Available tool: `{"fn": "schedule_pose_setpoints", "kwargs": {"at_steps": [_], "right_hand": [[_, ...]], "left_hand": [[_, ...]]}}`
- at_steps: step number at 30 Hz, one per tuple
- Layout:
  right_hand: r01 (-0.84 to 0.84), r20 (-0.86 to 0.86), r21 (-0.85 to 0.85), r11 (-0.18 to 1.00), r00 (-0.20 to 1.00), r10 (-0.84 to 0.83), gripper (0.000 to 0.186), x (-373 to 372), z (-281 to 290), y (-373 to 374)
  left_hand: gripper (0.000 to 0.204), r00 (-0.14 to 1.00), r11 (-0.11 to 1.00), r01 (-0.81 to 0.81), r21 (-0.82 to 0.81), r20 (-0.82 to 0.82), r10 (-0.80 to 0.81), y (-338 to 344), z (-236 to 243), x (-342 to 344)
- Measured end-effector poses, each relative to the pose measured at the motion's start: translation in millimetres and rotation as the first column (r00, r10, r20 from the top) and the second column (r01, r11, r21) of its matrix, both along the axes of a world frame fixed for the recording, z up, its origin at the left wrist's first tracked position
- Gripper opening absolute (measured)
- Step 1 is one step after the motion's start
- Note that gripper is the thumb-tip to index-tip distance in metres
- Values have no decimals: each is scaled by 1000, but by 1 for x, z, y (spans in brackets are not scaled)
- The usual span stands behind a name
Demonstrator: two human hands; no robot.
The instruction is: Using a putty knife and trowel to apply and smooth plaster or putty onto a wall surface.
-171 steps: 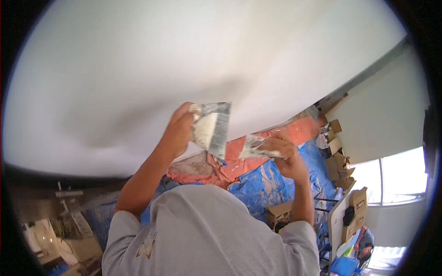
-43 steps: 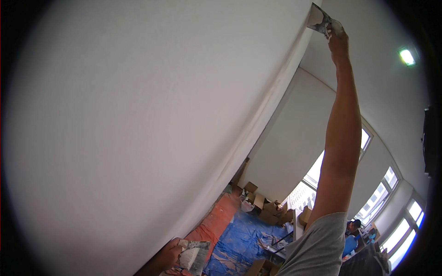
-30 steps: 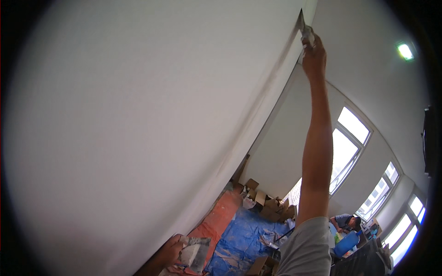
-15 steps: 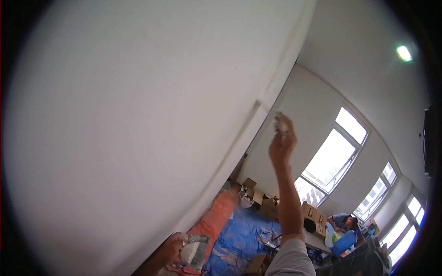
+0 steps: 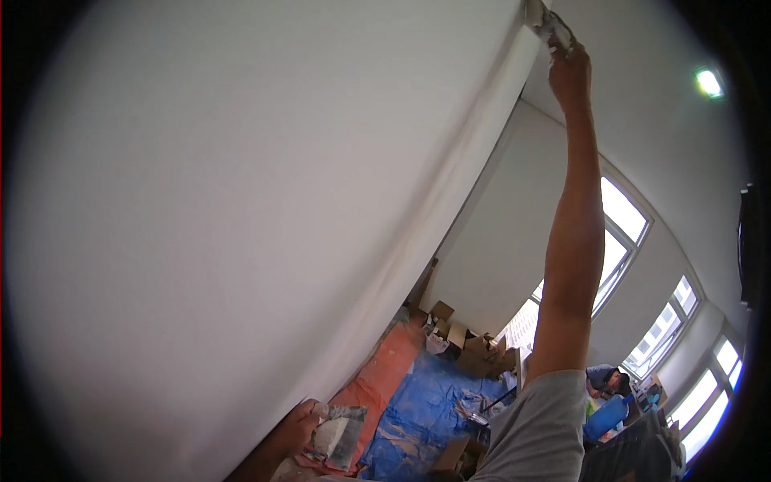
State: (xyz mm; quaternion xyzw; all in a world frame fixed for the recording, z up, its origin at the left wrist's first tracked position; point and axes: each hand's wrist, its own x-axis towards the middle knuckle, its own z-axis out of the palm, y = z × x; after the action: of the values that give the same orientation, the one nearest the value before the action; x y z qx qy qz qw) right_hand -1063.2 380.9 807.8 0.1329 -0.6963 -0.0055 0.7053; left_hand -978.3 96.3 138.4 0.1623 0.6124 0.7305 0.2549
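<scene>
High up at the wall's outer edge, my right hand (image 5: 571,76) is closed around a putty knife (image 5: 538,16), the arm stretched far upward. Its wide blade meets the top of the white wall (image 5: 241,201) at the corner, partly cut off by the picture's upper rim. Down low beside the wall, my left hand (image 5: 300,426) grips a flat grey metal blade (image 5: 352,440). A heap of white putty (image 5: 328,437) lies on it. A slightly darker, uneven band (image 5: 409,249) runs down along the wall's edge.
An orange sheet (image 5: 385,361) and a crumpled blue tarp (image 5: 426,402) cover the floor. Cardboard boxes (image 5: 474,353) stand by the far wall. Further right, a person (image 5: 604,381) bends near a blue water jug (image 5: 606,418). Windows (image 5: 666,321) line the far side.
My right hand has moved the putty knife upward along the wall's edge, from mid-height to the top. My left hand has stayed nearly in place with the putty-laden blade.
</scene>
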Motion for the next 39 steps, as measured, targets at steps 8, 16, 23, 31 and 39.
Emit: {"fn": "schedule_pose_setpoints", "kwargs": {"at_steps": [8, 16, 23, 31, 39], "right_hand": [[-36, -34, 414, 910, 998, 54, 68, -2, -208, -4], [-121, 159, 228, 966, 984, 86, 55, 9, -310, 31], [-178, -89, -68, 982, 981, 172, 28, -17, -123, 40], [-215, -172, -97, 972, 965, 196, 33, -67, 12, 57], [-105, -159, -63, 992, 983, 94, 36, -95, 38, 84]], "left_hand": [[24, 999, 995, 11, 100, 43, -16, 5, 1, -4], [23, 994, 999, 21, -49, -102, -26, 3, -1, -4], [25, 966, 987, 28, -155, -250, -67, 1, -8, -3], [24, 965, 996, 17, -83, -261, -38, 3, -8, -3], [24, 991, 999, 47, -16, 125, -44, 6, 6, 2]]}}
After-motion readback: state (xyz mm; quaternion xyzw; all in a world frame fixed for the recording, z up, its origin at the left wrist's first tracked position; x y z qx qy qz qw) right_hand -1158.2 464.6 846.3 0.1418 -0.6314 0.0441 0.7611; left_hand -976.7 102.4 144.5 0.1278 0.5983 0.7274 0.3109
